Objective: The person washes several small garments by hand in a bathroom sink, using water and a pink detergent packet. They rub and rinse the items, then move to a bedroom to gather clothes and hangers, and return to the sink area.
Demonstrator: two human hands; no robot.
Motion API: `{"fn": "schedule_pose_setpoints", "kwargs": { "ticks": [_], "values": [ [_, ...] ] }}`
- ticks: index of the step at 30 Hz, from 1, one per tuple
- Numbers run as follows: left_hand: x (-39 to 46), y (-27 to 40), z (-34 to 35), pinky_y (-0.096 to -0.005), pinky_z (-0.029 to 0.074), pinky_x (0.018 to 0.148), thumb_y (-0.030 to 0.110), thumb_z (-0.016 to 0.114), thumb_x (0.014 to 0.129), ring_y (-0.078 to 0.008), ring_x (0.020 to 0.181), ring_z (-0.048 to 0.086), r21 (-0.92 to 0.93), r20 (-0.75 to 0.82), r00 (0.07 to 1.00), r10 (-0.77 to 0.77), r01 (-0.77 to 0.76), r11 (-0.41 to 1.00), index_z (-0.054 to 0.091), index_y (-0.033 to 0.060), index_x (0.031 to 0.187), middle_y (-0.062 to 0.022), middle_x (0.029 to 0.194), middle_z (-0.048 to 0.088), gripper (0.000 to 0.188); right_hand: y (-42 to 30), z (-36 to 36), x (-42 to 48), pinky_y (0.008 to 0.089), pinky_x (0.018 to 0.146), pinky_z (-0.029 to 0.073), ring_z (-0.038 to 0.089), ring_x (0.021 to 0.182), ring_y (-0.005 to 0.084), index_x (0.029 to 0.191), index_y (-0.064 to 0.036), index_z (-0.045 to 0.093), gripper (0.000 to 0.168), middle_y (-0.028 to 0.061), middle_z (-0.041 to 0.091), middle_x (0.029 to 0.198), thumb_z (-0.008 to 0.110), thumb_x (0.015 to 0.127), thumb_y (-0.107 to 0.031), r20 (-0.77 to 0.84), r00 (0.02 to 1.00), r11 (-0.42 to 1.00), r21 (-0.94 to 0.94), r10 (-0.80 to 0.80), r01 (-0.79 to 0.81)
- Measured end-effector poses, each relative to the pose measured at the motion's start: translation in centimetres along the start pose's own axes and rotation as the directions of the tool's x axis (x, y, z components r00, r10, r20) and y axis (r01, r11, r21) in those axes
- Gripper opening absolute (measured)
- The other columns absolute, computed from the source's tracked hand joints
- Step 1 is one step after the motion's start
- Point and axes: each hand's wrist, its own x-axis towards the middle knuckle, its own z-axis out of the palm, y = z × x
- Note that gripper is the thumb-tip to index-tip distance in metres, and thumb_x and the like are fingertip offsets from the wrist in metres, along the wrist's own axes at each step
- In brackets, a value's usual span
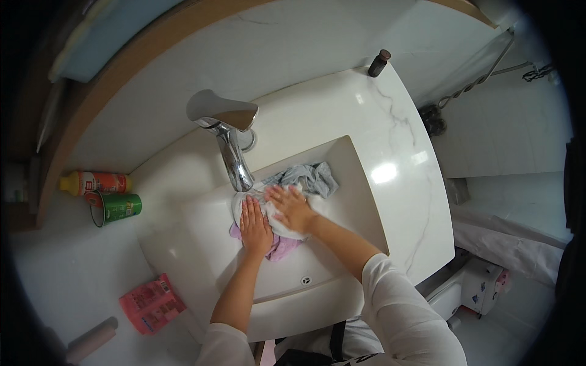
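A white cloth [284,227] lies bunched in the white washbasin [339,242], under the spout of a chrome faucet [236,164]. My left hand [255,228] rests flat on its left part, fingers straight and close together, skin wet. Slightly blurred, my right hand [290,208] is spread over the cloth's upper right; neither hand visibly grips it. Below the white cloth pokes out a pink-purple cloth [284,248]. A grey cloth [316,178] lies crumpled against the basin's back wall, just beyond my right hand.
A small dark bottle [379,63] stands at the marbled counter's [412,192] back right corner. On the left are an orange bottle with a yellow cap [103,182], a green cup [122,207] and a pink packet [152,304]. An overflow hole [306,281] shows in the basin's near wall.
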Motion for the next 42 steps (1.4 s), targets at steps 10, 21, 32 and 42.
{"fn": "schedule_pose_setpoints", "kwargs": {
  "ticks": [10, 21, 32, 42],
  "values": [
    [-0.1, 0.2, 0.7, -0.0376, 0.019, 0.100, 0.020, 0.039, 0.083, -0.0282, 0.125, 0.020, 0.068, -0.021, 1.000, 0.012, -0.011, 0.998, 0.028, 0.0058, 0.128, -0.0136, 0.135, 0.022, 0.048, -1.7, 0.2, -0.9, 0.0401, 0.102, 0.013, 0.011, 0.127, 0.0272, 0.130, -0.003, 0.021, 0.057, 0.0146, 0.017, 0.136, 0.035, 0.084, -0.034, 0.000, 1.000, 0.994, 0.105, -0.030, 0.030],
    [-0.6, 0.1, -0.2, -0.0390, 0.019, 0.099, 0.013, 0.035, 0.083, -0.0322, 0.123, 0.021, -0.291, -0.203, 0.947, -0.249, 0.184, 0.939, 0.028, -0.0003, 0.126, -0.0191, 0.131, 0.026, 0.045, -3.6, 1.9, -3.0, 0.0412, 0.102, 0.011, 0.016, 0.126, 0.0294, 0.131, -0.011, 0.021, 0.054, 0.0095, 0.017, 0.137, 0.038, 0.083, -0.031, -0.177, 0.984, 0.951, 0.304, -0.002, 0.056],
    [-0.1, -1.2, 0.5, -0.0373, 0.033, 0.086, 0.015, 0.035, 0.086, -0.0312, 0.099, 0.045, -0.373, -0.303, 0.888, -0.347, 0.225, 0.900, 0.046, -0.0015, 0.107, -0.0181, 0.107, 0.049, 0.028, -3.2, 2.4, 3.7, 0.0352, 0.076, 0.038, 0.048, 0.089, 0.0296, 0.092, -0.006, 0.051, 0.023, 0.0111, 0.053, 0.095, 0.053, 0.075, -0.021, -0.369, 0.920, 0.952, 0.305, 0.128, -0.011],
    [1.8, 3.0, 1.8, -0.0434, 0.026, 0.091, 0.024, 0.042, 0.083, -0.0333, 0.108, 0.037, -0.398, -0.239, 0.928, -0.286, 0.175, 0.900, 0.042, 0.0008, 0.112, -0.0165, 0.114, 0.044, 0.037, -0.6, -2.8, -2.4, 0.0498, 0.084, 0.029, 0.034, 0.102, 0.0388, 0.107, -0.010, 0.046, 0.056, 0.0210, 0.039, 0.112, 0.062, 0.061, -0.037, -0.515, 0.816, 0.944, -0.040, 0.262, -0.328]
  ]
}}
